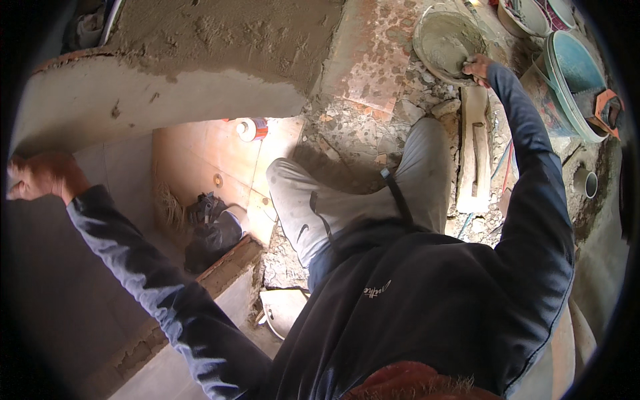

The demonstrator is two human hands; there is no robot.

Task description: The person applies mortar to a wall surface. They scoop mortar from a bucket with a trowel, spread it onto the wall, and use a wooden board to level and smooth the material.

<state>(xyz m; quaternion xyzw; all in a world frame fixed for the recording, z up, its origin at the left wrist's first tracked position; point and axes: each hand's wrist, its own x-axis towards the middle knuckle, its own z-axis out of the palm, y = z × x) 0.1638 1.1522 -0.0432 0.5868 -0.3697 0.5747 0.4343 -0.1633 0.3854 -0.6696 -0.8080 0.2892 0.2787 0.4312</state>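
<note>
My right hand (477,70) is at the near right rim of a round bucket (421,59) that holds wet grey mortar (452,37). Its fingers are closed, and what they grip is hidden. Far out at the left edge, my left hand (47,177) is held beside a pale wall, with its fingers curled in. The picture's dark rim and some blur hide what is in them. Ahead of me lies a raised slab (227,30) covered with rough, wet mortar, its pale front face (173,97) turned toward me.
On the right stand a pale green bucket (560,93) with an orange-edged tool (607,112) on its rim, and a pipe end (586,183). A wooden plank (474,153) lies on rubble. Below the slab, a red and white can (252,129) and dark bag (213,240) rest on tiles.
</note>
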